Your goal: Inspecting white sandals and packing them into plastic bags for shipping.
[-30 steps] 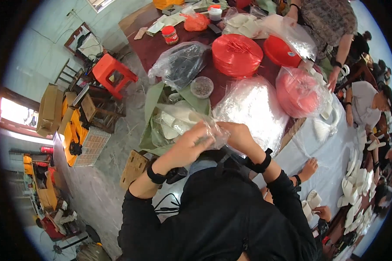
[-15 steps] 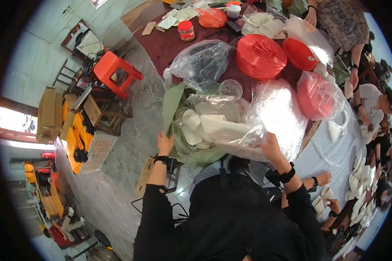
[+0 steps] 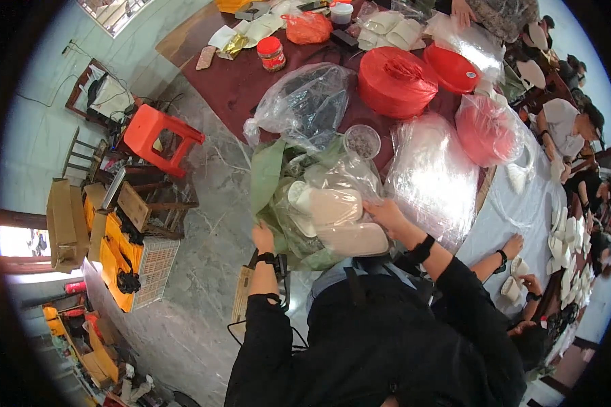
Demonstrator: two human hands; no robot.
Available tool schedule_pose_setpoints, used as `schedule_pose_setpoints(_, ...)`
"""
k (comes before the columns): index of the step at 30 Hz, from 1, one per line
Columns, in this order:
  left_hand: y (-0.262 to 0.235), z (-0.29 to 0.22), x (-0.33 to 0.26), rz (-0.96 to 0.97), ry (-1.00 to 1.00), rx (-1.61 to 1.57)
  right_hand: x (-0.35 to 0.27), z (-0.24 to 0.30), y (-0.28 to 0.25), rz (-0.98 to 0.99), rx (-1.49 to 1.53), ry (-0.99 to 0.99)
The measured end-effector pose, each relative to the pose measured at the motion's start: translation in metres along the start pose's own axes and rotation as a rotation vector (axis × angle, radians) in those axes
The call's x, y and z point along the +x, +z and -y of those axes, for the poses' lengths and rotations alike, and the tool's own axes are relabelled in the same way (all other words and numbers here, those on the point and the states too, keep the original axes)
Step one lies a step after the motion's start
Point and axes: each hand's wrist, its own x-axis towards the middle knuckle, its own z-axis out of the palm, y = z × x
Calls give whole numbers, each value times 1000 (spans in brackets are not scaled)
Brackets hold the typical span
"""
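At the table's near edge lies a green plastic bag (image 3: 267,178), opened out, with pale slippers inside it. Two slippers (image 3: 353,239) lie side by side with their textured soles facing up, partly in clear plastic film (image 3: 353,169). My left hand (image 3: 263,239) is closed on the left edge of the green bag. At the right ends of the two slippers, my right hand (image 3: 387,216) has its fingers closed around one; the fingertips are partly hidden. A round clear tub (image 3: 362,142) sits just beyond the bag.
Farther back on the dark red table are a clear bag (image 3: 305,102), a large red roll of plastic twine (image 3: 397,81), a red basin (image 3: 453,68) and a red-lidded jar (image 3: 271,54). Shiny film-wrapped goods (image 3: 433,183) lie to the right. A red stool (image 3: 159,138) stands left. Co-workers' hands (image 3: 512,245) are at right.
My right hand has moved left and down from the clear film to the slippers, whose soles now show more. My left hand stays at the green bag. The whole view has shifted slightly.
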Motion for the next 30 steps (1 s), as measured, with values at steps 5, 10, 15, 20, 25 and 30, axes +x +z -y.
schedule_pose_setpoints(5, -59, -33, -13, -205, 34, -184, 41, -6, 53, 82, 194, 66)
schedule_pose_setpoints(10, -78, -23, -5, -444, 134, -197, 40, -11, 106, 174, 206, 238)
schedule_pose_setpoints(15, -77, -49, -20, -108, 235, -414, 61, -56, 81, 226, -209, 124)
schedule_pose_setpoints(20, -70, -47, -27, -173, 259, -512, 50, -90, 48, 435, -1186, -203)
schedule_pose_setpoints(25, -65, -63, -54, 137, 184, -673, 20, -110, 25, 668, -1647, -134)
schedule_pose_setpoints(30, -81, -69, -40, 207, 224, -344, 14, -138, -7, 728, -1408, 104)
